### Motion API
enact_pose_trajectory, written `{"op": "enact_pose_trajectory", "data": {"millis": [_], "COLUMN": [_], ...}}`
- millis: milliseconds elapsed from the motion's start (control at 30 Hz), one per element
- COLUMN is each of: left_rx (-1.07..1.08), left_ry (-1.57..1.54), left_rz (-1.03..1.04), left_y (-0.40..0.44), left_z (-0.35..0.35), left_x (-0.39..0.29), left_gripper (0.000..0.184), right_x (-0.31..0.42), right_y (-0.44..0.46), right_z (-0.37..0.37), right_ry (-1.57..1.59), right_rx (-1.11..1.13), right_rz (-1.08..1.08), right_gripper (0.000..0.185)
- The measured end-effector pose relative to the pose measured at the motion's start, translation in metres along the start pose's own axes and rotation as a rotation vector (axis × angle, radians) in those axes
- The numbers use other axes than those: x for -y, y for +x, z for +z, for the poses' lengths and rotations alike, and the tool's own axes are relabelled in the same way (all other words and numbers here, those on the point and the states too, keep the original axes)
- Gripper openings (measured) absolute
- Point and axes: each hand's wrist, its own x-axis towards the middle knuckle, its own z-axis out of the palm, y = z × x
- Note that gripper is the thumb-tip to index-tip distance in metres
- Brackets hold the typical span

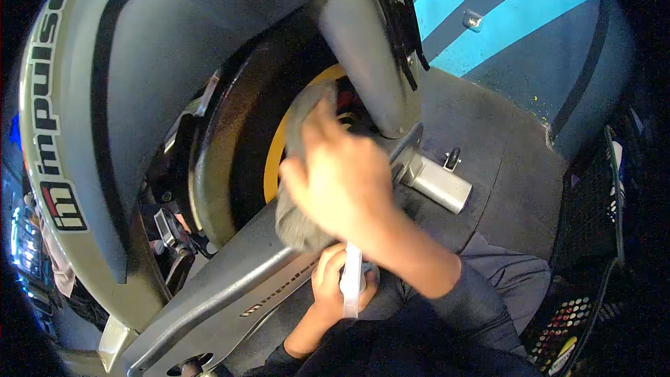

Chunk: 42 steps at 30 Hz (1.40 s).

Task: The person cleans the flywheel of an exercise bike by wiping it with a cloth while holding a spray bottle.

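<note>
1 cloth point(301, 228) over beam point(223, 276) edge | right hand point(345, 178): fingers clasping | left hand point(329, 283): fingers round white item point(352, 283)

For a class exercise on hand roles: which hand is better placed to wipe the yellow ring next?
Probably the right hand: it holds the cloth right by the yellow ring. The left hand is lower in view, farther away, and holds a white object.

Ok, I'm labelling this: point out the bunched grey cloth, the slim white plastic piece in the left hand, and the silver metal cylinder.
Bunched grey cloth point(300, 229): head view, its lower part.
Slim white plastic piece point(352, 283): head view, its middle.
Silver metal cylinder point(442, 184): head view, its curved side.
</note>
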Motion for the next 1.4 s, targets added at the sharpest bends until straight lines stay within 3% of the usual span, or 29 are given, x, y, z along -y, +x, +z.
{"op": "enact_pose_trajectory", "data": {"millis": [100, 167, 233, 300, 333, 367, 467, 567, 633, 700, 733, 833, 900, 1133, 1233, 1400], "left_rx": [0.179, 0.158, 0.135, 0.028, 0.070, 0.069, 0.067, 0.099, 0.033, 0.113, 0.329, 0.266, 0.238, 0.204, 0.175, 0.071], "left_ry": [-0.083, -0.064, -0.044, -0.026, -0.047, -0.051, -0.042, -0.036, -0.053, -0.143, -0.200, -0.214, -0.189, -0.150, -0.106, -0.062], "left_rz": [-0.199, -0.188, -0.184, -0.048, -0.060, -0.057, -0.030, -0.056, -0.072, -0.198, -0.108, -0.148, -0.134, -0.091, -0.247, -0.127], "left_y": [-0.039, -0.037, -0.024, 0.004, 0.001, 0.001, 0.002, 0.005, 0.001, -0.036, -0.068, -0.064, -0.052, -0.032, -0.028, 0.000], "left_z": [0.003, 0.005, 0.005, 0.001, 0.001, 0.002, 0.005, 0.003, 0.005, 0.010, 0.011, 0.019, 0.017, 0.012, 0.005, 0.002], "left_x": [0.023, 0.024, 0.014, -0.003, -0.001, 0.001, 0.001, -0.001, -0.003, 0.019, 0.045, 0.045, 0.038, 0.029, 0.016, 0.000], "left_gripper": [0.050, 0.049, 0.050, 0.056, 0.056, 0.056, 0.054, 0.053, 0.052, 0.049, 0.054, 0.057, 0.059, 0.065, 0.058, 0.058], "right_x": [0.015, 0.010, 0.010, -0.006, -0.016, -0.023, -0.023, -0.019, -0.007, 0.013, 0.024, 0.033, 0.033, 0.028, 0.018, 0.005], "right_y": [-0.010, -0.006, -0.001, 0.012, 0.024, 0.024, 0.023, 0.020, 0.005, -0.009, -0.015, -0.018, -0.017, -0.013, -0.007, 0.004], "right_z": [0.002, 0.005, 0.002, 0.008, 0.006, 0.021, 0.020, 0.014, 0.005, -0.005, -0.005, 0.000, 0.000, 0.002, 0.006, 0.007], "right_ry": [0.139, 0.057, -0.007, -0.089, 0.051, -0.007, 0.032, 0.076, 0.020, 0.029, 0.078, 0.042, 0.125, 0.100, 0.073, 0.037], "right_rx": [-0.011, -0.044, -0.021, -0.063, -0.044, -0.275, -0.279, -0.221, -0.065, 0.069, 0.075, 0.099, 0.073, 0.039, -0.024, -0.033], "right_rz": [-0.080, -0.152, -0.080, 0.009, 0.103, 0.010, 0.037, 0.032, 0.003, -0.080, -0.094, -0.151, -0.128, -0.116, -0.103, -0.044], "right_gripper": [0.052, 0.060, 0.058, 0.055, 0.048, 0.041, 0.030, 0.033, 0.041, 0.049, 0.050, 0.063, 0.053, 0.053, 0.052, 0.047]}}
